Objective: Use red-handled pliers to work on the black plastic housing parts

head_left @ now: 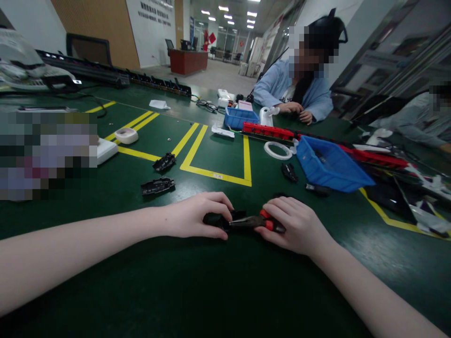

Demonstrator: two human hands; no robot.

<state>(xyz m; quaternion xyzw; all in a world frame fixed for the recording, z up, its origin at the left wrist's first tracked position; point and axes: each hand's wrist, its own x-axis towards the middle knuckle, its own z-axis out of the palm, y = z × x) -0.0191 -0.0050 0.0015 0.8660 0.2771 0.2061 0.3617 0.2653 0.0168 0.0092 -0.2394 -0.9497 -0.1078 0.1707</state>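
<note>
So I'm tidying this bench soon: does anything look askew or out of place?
The nearer blue bin sits tipped, its rim slanting instead of lying flat on the green table. Two black parts lie loose outside the yellow lines. Nothing looks spilled or broken.

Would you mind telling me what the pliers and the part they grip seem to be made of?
Pliers: dark, dull metal jaws and red handles, probably rubber or plastic sleeves. Black part: matte and moulded-looking, likely plastic, though the left hand mostly hides it.
</note>
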